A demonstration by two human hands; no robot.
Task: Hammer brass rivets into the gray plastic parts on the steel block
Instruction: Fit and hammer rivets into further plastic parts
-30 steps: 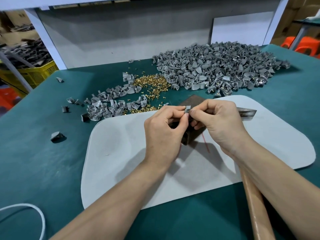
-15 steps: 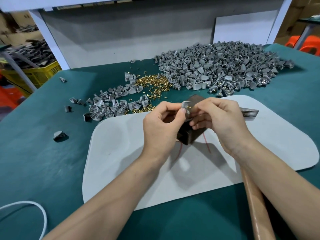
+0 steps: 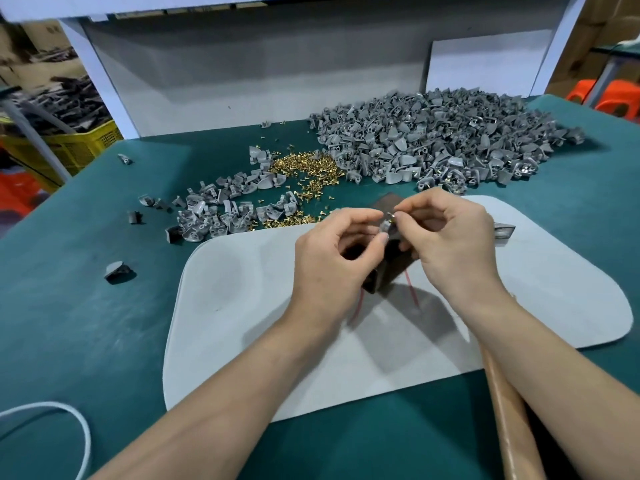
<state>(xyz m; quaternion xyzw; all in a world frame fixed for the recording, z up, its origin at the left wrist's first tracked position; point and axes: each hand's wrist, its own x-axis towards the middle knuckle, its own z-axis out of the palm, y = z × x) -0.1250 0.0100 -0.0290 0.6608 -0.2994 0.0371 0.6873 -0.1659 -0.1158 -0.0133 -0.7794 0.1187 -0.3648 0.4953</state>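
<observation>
Two hands meet over the steel block [image 3: 382,277]: my left hand [image 3: 332,251] pinches a gray plastic part [image 3: 385,231] just above it, and my right hand [image 3: 450,237] closes thumb and forefinger on what looks like a brass rivet [image 3: 391,219]. Done well, I judge, the shank goes in straight and fully home before the hammer [image 3: 509,410] under my right forearm is lifted. Loose parts [image 3: 214,216], spare rivets [image 3: 304,171] and a large gray heap [image 3: 433,143] cross the green table [image 3: 69,306] behind the white mat [image 3: 242,323]; yellow crate [image 3: 69,143] left, orange stools [image 3: 616,95] right.

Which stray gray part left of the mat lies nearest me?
The lone gray part, in front of the small pile; the other strays lie farther back.
</observation>
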